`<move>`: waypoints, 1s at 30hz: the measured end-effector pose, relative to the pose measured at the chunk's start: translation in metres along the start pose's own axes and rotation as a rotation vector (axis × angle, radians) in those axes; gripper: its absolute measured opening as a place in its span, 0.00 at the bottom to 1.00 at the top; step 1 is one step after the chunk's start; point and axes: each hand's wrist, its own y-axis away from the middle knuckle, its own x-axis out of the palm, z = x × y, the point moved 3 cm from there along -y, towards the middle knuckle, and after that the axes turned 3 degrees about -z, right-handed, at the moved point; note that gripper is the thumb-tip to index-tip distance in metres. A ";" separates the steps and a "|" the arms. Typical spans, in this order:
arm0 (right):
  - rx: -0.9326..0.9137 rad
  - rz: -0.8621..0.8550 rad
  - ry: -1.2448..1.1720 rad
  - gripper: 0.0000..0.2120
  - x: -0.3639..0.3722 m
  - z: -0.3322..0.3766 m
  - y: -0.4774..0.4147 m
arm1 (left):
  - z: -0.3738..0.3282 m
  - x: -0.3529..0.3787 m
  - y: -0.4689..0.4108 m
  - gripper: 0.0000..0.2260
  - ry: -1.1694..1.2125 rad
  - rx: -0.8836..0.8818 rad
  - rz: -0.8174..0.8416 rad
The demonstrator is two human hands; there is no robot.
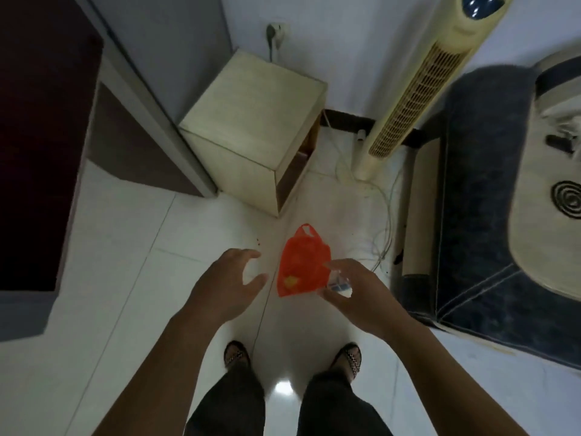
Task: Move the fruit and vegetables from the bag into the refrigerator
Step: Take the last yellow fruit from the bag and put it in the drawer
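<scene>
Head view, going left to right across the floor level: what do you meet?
Dark maroon refrigerator door → pale wooden cabinet → red plastic bag → cream tower fan → dark blue sofa.

Beige cabinet (251, 121) beside tower fan (418, 86), blue sofa (471, 190) right.

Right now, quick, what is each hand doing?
Left hand: open, fingers spread, holding nothing.
Right hand: closed on a small clear plastic object, beside the orange plastic bag on the white tile floor.
</scene>
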 end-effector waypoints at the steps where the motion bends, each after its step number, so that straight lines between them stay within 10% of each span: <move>1: -0.010 0.013 0.012 0.24 0.011 -0.014 -0.019 | 0.013 0.019 -0.014 0.21 0.023 -0.018 -0.012; 11: -0.159 0.036 0.244 0.39 0.200 -0.230 -0.240 | 0.178 0.266 -0.218 0.20 0.211 0.076 0.018; 18: -0.251 0.199 0.424 0.41 0.304 -0.369 -0.351 | 0.294 0.413 -0.328 0.33 -0.079 0.301 0.195; 30: -0.309 -0.070 0.200 0.28 0.333 -0.369 -0.380 | 0.337 0.471 -0.335 0.49 0.159 0.146 0.199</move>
